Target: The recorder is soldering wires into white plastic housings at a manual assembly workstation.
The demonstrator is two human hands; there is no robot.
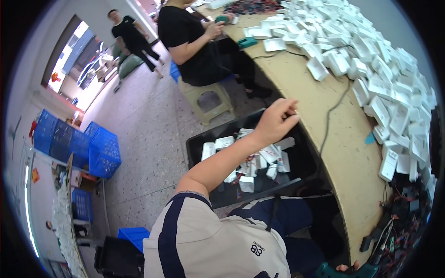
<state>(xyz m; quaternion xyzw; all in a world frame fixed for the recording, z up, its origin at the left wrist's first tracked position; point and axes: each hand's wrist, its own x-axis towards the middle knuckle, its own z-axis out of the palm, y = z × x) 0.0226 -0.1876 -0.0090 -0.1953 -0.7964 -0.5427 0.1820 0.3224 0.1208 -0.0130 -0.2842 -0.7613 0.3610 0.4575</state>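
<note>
My left hand [277, 122] reaches out over a black bin [197, 155], close to the table's edge. Its fingers are curled toward the thumb; a tiny pale bit shows at the tips, too small to name. Inside the bin lie white plastic housings [247, 184] with red and dark wires among them. At the lower edge only a few fingertips of my right hand [344, 268] show, curled against a green hand tool [327, 270]. Most of that hand and tool is cut off by the frame.
The tan tabletop [320, 109] curves along my right, with a heap of white plastic cases [389, 97], a black cable [328, 120] and dark wired parts [403, 222]. A seated co-worker [194, 46] holds a green tool; another person [132, 37] stands beyond. Blue crates [102, 150] stand left.
</note>
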